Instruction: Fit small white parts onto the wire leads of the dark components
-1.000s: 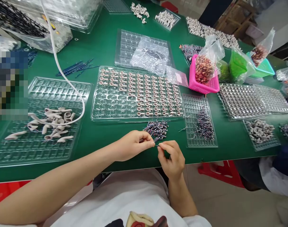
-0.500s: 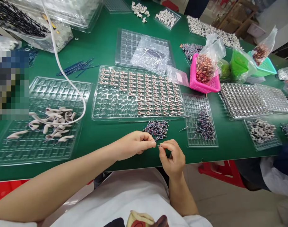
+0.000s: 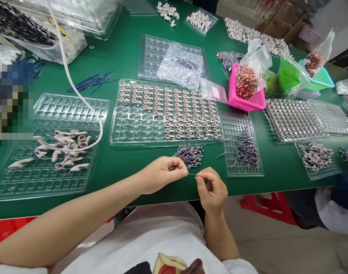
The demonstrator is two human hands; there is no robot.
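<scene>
My left hand [image 3: 165, 175] is closed in a pinch on one end of a thin wire [image 3: 192, 174], just in front of a pile of small wired parts [image 3: 189, 155]. The other end of that wire is pinched between the thumb and fingertips of my right hand [image 3: 212, 190], a short gap to the right. Behind the pile lies a clear tray [image 3: 139, 123] with rows of small beige spoon-shaped pieces; its front left cells hold none. To the right, a smaller clear tray [image 3: 229, 146] bears more wired parts.
A clear tray [image 3: 22, 163] with curved beige shells [image 3: 74, 146] is at left, under a white cable [image 3: 66, 66]. A pink basket [image 3: 246, 102] holds a bag of copper-coloured pieces. Farther right are more trays [image 3: 294, 120]. A person's white sleeve [image 3: 332, 209] shows at the right edge.
My right hand has moved slightly to the right, away from my left hand, and more of the wire shows between them. My left hand has hardly moved.
</scene>
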